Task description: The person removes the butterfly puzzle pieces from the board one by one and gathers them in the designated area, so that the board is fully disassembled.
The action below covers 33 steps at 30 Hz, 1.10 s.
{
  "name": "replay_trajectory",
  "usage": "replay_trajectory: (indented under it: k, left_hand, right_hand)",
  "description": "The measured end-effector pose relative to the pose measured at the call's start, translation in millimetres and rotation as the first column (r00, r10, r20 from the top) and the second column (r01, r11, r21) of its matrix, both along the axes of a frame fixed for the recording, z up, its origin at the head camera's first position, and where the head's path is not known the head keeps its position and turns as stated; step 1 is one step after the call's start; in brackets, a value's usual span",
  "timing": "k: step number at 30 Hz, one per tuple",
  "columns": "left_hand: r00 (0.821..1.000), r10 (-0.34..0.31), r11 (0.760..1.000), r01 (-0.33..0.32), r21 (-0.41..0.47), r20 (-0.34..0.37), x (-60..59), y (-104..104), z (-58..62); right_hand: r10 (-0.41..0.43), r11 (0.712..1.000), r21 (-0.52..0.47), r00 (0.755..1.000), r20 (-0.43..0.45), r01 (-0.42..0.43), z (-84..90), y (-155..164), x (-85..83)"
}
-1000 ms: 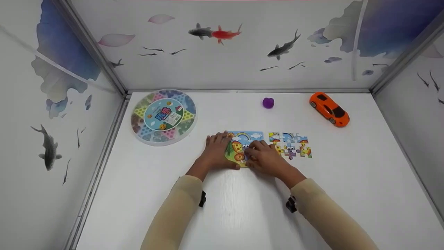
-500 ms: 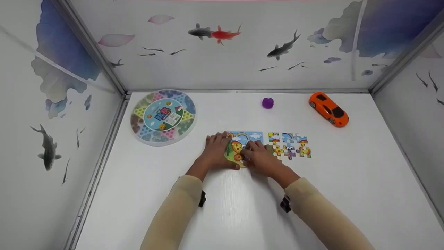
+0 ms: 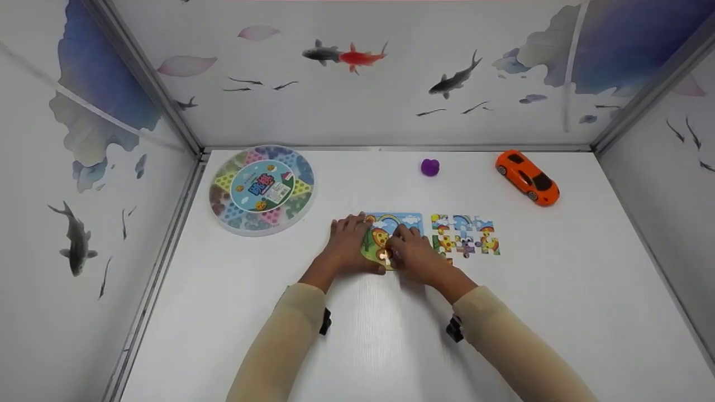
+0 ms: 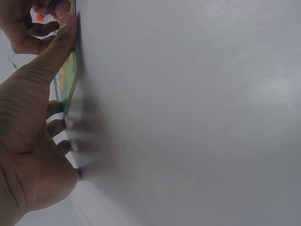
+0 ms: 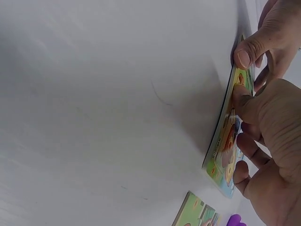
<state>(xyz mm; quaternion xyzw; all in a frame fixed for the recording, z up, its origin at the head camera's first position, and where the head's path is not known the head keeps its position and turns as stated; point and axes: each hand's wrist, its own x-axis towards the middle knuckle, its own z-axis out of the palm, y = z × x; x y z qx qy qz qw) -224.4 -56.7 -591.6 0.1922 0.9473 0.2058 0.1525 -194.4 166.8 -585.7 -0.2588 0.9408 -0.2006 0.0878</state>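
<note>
Left hand [image 3: 349,245] lies flat on the puzzle board [image 3: 394,223] at mid-table, thumb braced on its near edge. Right hand [image 3: 413,254] pinches a puzzle piece [image 3: 385,255] and presses it into the board's lower area. This looks like the seating step. Next up, probably a fresh piece from the loose pieces [image 3: 465,235] just right.

white table [image 3: 558,290] | fish-painted walls [image 3: 391,100] | grey corner posts [image 3: 151,78]
</note>
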Motion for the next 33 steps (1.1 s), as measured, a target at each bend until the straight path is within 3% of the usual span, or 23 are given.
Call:
replay_trajectory:
  k: [5, 13, 24, 33]
  left_hand:
    - [1.0, -0.006, 1.0, 0.006, -0.02, -0.002, -0.2, -0.1, -2.2]
    - [1.0, -0.012, 0.999, 0.012, -0.042, 0.001, 0.7, -0.1, -1.1]
    - [1.0, -0.013, 0.999, 0.013, -0.033, 0.008, 0.1, -0.8, 1.7]
    - [1.0, -0.008, 1.0, 0.008, 0.002, 0.004, 0.6, -1.1, 3.6]
  right_hand:
    - [0.009, 1.0, -0.021, 1.0, -0.023, -0.01, -2.0, -0.5, 1.6]
    - [-0.036, 0.997, 0.071, 0.999, -0.02, 0.037, -0.5, -3.7, 4.1]
    - [-0.011, 0.995, 0.098, 0.998, -0.067, 0.017, 0.5, -4.3, 4.2]
    - [-0.006, 0.993, 0.115, 0.999, -0.047, 0.012, 3.3, -5.9, 5.5]
